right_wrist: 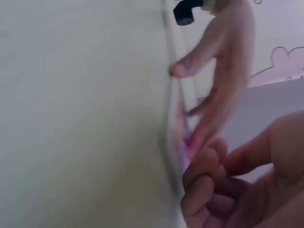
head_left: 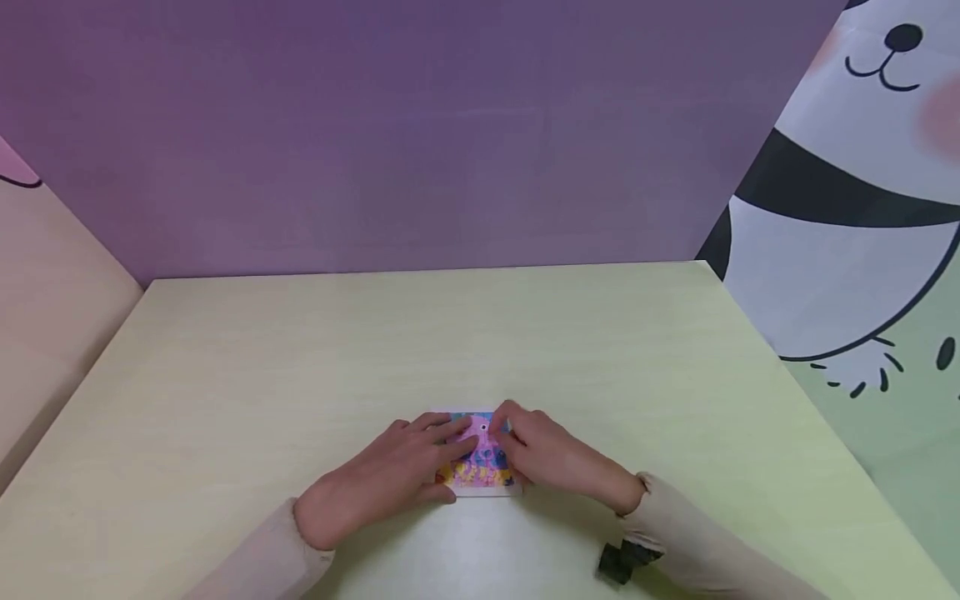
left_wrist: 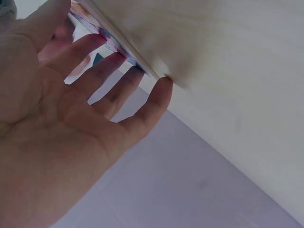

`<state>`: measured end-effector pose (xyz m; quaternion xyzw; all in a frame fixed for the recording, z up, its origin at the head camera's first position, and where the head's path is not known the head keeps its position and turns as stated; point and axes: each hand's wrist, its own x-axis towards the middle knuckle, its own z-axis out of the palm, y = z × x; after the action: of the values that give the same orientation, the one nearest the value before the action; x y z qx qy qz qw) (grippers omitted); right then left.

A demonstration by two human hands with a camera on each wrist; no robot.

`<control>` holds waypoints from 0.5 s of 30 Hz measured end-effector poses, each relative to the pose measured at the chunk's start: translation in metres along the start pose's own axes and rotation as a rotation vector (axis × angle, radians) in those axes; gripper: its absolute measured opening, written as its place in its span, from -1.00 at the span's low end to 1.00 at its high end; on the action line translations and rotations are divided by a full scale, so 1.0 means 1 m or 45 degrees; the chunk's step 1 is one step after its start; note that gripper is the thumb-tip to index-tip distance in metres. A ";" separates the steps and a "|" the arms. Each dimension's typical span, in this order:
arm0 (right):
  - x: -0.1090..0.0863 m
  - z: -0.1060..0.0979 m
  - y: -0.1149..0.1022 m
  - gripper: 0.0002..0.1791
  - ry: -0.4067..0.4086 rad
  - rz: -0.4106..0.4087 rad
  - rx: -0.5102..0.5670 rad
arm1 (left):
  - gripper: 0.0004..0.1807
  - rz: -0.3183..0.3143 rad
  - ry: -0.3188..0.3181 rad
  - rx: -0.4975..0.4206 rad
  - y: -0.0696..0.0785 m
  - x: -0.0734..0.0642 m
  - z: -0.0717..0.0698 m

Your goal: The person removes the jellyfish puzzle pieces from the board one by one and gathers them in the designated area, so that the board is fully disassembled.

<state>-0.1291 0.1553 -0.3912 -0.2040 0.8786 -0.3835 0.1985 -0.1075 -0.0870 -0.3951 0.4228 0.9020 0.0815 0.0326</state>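
Observation:
A small flat board (head_left: 483, 477) with a bright pink, blue and yellow picture and a pale border lies on the table. My left hand (head_left: 405, 462) rests over its left side, fingers spread and nearly straight; in the left wrist view, several fingertips (left_wrist: 137, 70) touch the board's edge and face (left_wrist: 111, 40). At the upper right of the picture is my right hand (head_left: 536, 446), its fingers curled with thumb and forefinger close together. In the right wrist view, the curled fingers (right_wrist: 202, 178) stand over the board, and nothing shows between them.
The pale table (head_left: 300, 350) reaches back to a purple wall (head_left: 420, 142). A panda-like figure (head_left: 847, 275) covers the wall at the right. A small black object (head_left: 626, 560) is at the right sleeve's cuff.

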 end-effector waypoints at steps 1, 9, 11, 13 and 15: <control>0.000 -0.004 -0.001 -0.80 0.020 -0.010 0.003 | -0.28 -0.006 0.002 -0.001 0.000 0.000 0.000; 0.004 -0.024 0.008 -0.66 0.000 -0.041 0.017 | -0.31 -0.020 0.072 -0.017 0.000 0.001 0.008; 0.007 -0.021 0.011 -0.64 -0.032 -0.041 0.039 | -0.34 -0.011 0.115 -0.018 0.000 0.002 0.010; 0.008 -0.017 0.013 -0.61 -0.047 -0.042 0.059 | -0.34 -0.013 0.151 -0.035 -0.001 0.002 0.012; 0.009 -0.014 0.015 -0.58 -0.048 -0.044 0.092 | -0.31 -0.025 0.177 -0.051 -0.001 0.001 0.013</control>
<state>-0.1471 0.1683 -0.3953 -0.2190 0.8566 -0.4144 0.2158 -0.1078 -0.0851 -0.4083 0.4067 0.9043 0.1284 -0.0210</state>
